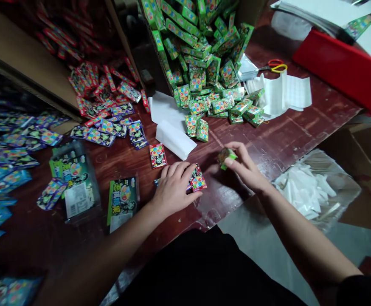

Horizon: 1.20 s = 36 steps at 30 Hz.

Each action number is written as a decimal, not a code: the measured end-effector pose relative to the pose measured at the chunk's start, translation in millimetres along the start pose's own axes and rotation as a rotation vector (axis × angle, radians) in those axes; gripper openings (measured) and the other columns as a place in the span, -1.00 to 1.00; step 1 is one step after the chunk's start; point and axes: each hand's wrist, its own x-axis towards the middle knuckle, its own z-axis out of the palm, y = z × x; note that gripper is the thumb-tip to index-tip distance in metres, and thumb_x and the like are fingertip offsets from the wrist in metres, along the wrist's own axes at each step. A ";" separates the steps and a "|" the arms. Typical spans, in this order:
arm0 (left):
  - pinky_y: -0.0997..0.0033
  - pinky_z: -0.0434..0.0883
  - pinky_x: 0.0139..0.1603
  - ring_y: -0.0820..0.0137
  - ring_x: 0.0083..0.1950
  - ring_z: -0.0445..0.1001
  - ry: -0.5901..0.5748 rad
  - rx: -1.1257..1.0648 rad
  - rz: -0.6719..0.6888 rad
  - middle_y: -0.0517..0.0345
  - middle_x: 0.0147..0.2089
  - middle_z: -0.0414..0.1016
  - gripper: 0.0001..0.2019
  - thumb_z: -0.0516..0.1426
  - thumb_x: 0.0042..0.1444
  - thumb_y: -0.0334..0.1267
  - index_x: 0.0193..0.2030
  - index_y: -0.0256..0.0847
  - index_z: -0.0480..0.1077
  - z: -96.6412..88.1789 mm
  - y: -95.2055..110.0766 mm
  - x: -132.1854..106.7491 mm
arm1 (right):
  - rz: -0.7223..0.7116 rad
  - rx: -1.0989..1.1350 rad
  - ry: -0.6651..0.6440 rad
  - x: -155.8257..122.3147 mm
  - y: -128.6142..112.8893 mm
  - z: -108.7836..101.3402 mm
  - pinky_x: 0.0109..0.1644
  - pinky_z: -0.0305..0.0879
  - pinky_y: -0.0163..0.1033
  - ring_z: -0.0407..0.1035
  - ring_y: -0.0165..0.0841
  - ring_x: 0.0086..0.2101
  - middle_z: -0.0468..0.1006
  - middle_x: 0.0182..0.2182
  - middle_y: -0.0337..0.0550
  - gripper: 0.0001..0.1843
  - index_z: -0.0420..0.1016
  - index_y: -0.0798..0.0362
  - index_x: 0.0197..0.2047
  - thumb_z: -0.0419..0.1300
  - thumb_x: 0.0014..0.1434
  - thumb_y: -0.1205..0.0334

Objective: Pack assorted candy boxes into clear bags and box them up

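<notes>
My right hand (244, 168) pinches a small green candy box (227, 158) above the table's front part. Beside it, my left hand (175, 185) curls over a red candy box (198, 178) on the table, thumb and fingers around it. A bit of another, bluish packet pokes out at the left of that hand; the rest is hidden under the palm. Just behind the left hand lies another red candy box (158, 156). Two green boxes (197, 128) stand apart from the green pile, behind a folded white paper (175, 139).
Green boxes (201, 55) spill from a carton at the back; red boxes (91, 87) and purple packets (105, 127) heap left. Printed packs (123, 199) lie near my left arm. Scissors (274, 66), label sheets (287, 93), a red bin (341, 63) and a scrap-filled bag (313, 187) are right.
</notes>
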 end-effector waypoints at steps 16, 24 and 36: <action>-0.09 0.24 0.42 -0.02 0.43 0.19 -0.092 0.050 0.024 -0.14 0.46 0.18 -0.09 0.30 0.08 0.11 0.47 -0.12 0.03 -38.8 -34.2 -47.6 | -0.025 -0.592 -0.211 -42.2 10.6 -19.7 0.00 0.48 0.07 0.49 -0.04 -0.02 0.51 0.03 0.11 -0.38 0.11 -0.04 0.38 0.14 0.34 -0.01; -0.24 0.04 0.47 0.02 0.51 0.11 -0.348 0.296 0.295 0.18 0.54 0.06 0.05 0.08 -0.17 -0.57 0.51 0.18 -0.01 -84.3 -110.9 -136.4 | -0.192 -0.638 -0.236 -7.9 14.7 -33.3 0.19 0.35 0.24 0.29 0.15 0.22 0.37 0.26 0.23 0.10 0.04 0.01 0.47 0.28 0.07 -0.40; -0.19 0.02 0.45 -0.06 0.40 0.23 -0.416 0.209 0.085 -0.05 0.43 0.28 -0.17 0.31 -0.03 -0.19 0.43 -0.03 0.19 -84.2 -88.0 -155.2 | -0.426 -0.600 -0.284 10.4 10.0 20.7 0.43 -0.23 0.45 -0.06 0.19 0.40 0.08 0.44 0.12 0.12 -0.12 -0.15 0.53 0.23 0.10 -0.42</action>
